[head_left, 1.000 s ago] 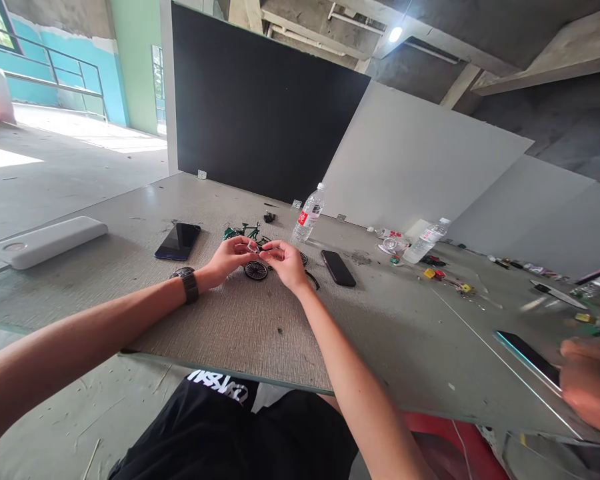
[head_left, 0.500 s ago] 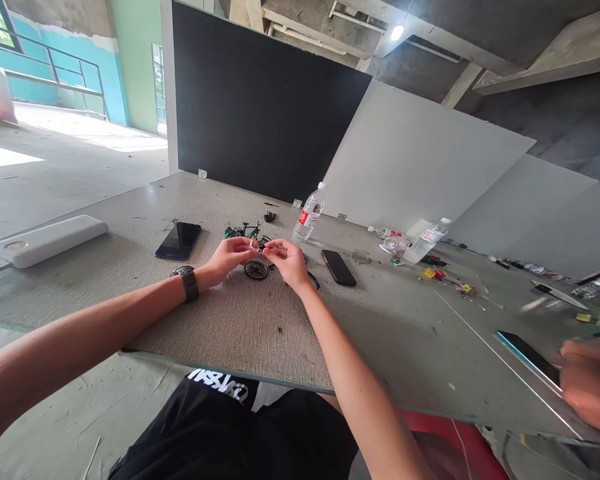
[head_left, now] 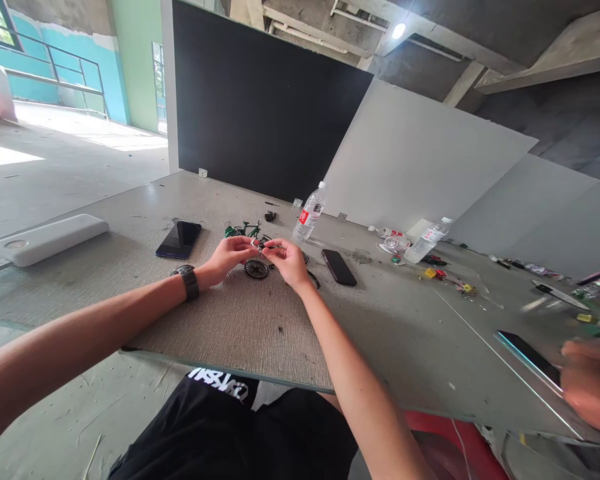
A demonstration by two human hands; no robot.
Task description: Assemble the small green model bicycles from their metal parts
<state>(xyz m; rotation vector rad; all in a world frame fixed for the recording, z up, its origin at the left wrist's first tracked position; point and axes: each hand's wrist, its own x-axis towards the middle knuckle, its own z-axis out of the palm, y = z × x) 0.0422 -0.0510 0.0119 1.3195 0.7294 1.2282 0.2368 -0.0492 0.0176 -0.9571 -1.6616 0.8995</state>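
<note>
My left hand (head_left: 231, 255) and my right hand (head_left: 288, 261) meet over the grey table (head_left: 260, 333), fingers pinched together on a small part (head_left: 258, 246) too tiny to name. Just below the fingers a small black spoked wheel (head_left: 256, 269) lies on the table. Behind my hands stands a green miniature bicycle frame (head_left: 241, 231). A dark watch sits on my left wrist (head_left: 187, 280).
Two dark phones (head_left: 179, 239) (head_left: 339, 267) lie left and right of my hands. Two water bottles (head_left: 309, 213) (head_left: 427, 241), a white flat device (head_left: 45, 239), and small coloured parts (head_left: 445, 277) sit on the table. Another person's hand (head_left: 591, 387) holds a phone at right.
Both hands stay pinched together at the same spot; the fingers shifted only slightly. The view has drifted a little.
</note>
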